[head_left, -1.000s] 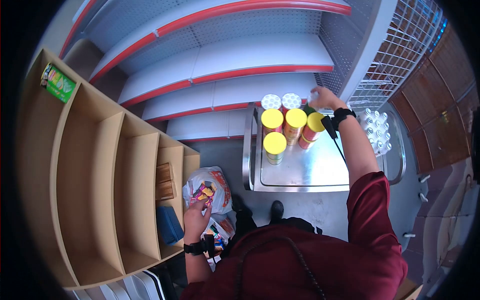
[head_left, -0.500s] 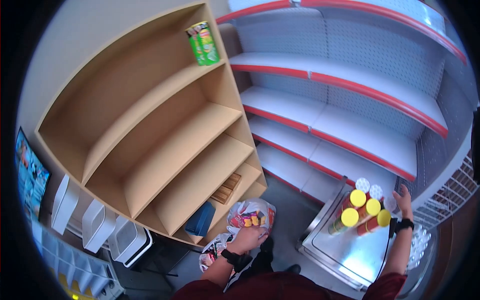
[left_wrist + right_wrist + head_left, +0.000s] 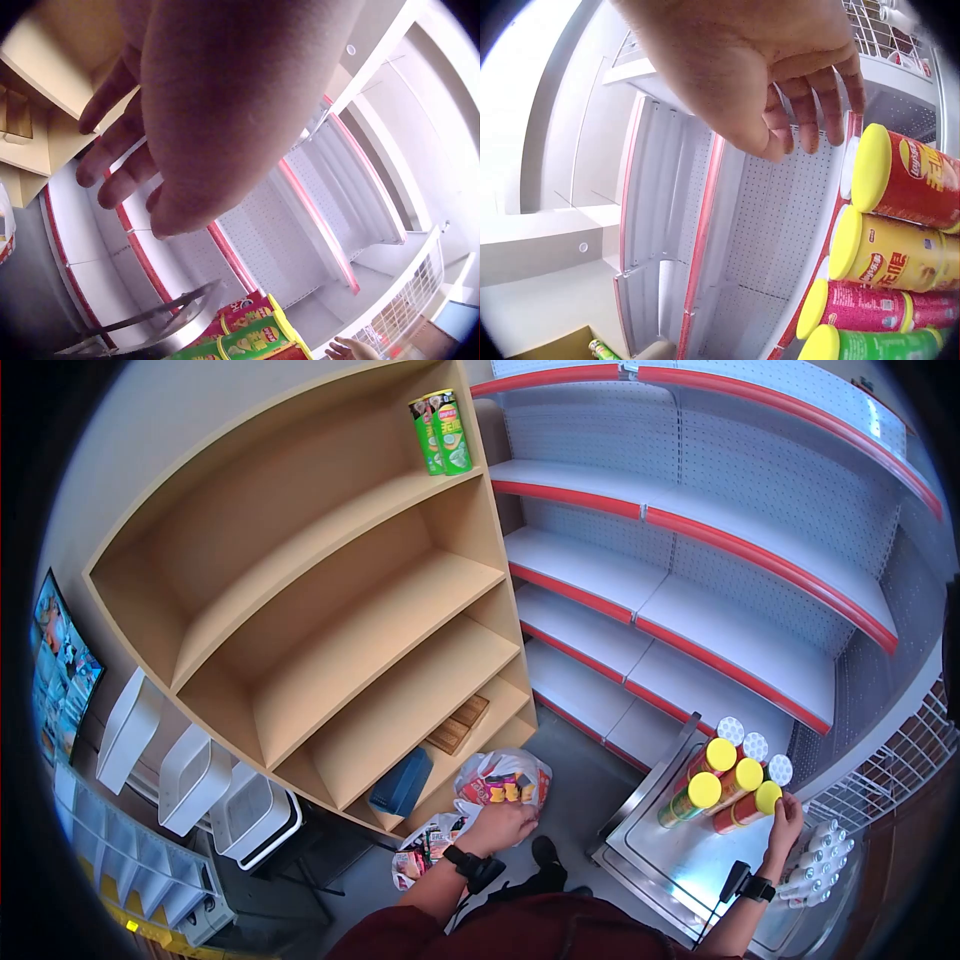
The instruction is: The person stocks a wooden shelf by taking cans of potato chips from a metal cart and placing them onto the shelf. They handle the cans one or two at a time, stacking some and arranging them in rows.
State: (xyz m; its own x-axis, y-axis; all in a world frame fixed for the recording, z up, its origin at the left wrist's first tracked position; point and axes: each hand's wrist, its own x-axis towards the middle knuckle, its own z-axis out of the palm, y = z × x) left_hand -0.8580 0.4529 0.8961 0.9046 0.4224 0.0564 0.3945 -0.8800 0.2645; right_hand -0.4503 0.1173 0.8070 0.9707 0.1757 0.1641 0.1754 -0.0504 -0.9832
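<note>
The right hand (image 3: 787, 827) has moved down beside the red Lay's can (image 3: 740, 815) on the metal cart (image 3: 690, 865). It and the left hand (image 3: 503, 828), left of the cart, are loosely open, holding nothing. Slow fingers tip less.

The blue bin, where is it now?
In the head view, the blue bin sits lower left of centre, low in the wooden unit, next to the brown box and left of the snack bag.

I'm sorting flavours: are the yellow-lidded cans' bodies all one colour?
No, a red can, a yellow can and a green can stand together.
</note>
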